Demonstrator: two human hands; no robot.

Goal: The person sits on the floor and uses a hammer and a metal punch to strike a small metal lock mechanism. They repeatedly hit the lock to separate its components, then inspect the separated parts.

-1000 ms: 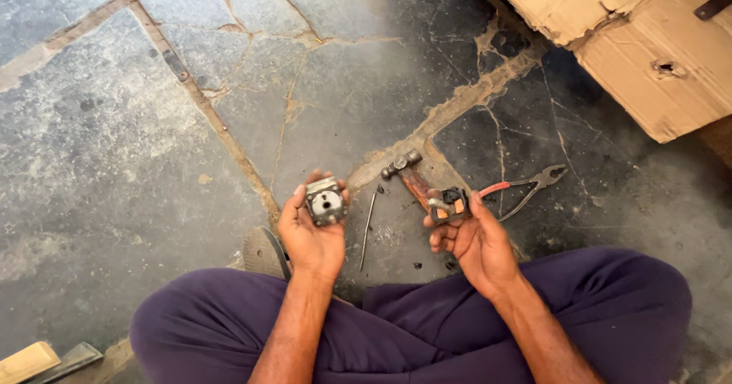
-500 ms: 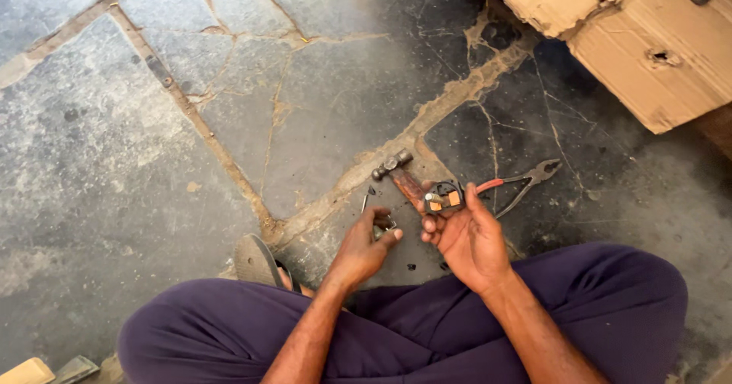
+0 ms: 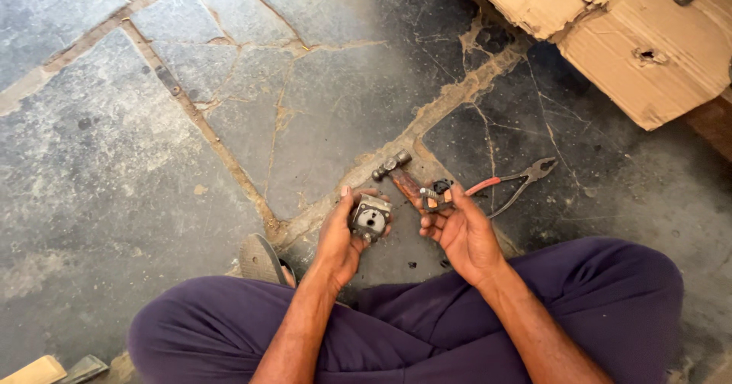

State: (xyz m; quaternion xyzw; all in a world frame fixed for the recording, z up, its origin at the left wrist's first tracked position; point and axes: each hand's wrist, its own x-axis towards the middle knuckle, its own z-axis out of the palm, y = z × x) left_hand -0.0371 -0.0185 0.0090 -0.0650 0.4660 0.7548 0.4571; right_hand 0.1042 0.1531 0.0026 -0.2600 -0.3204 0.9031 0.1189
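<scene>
Head view: a grey part (image 3: 370, 219) is gripped in the left hand (image 3: 345, 239), a small piece (image 3: 431, 199) pinched in the right hand (image 3: 460, 231), the two not yet joined, hammer (image 3: 396, 172) and pliers (image 3: 517, 182) untouched on the floor

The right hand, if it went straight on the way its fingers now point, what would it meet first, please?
The right hand points up and slightly left over the floor. First in that line, probably, is the hammer lying just past its fingertips; the pliers lie off to its right. Depth is hard to judge.
</scene>
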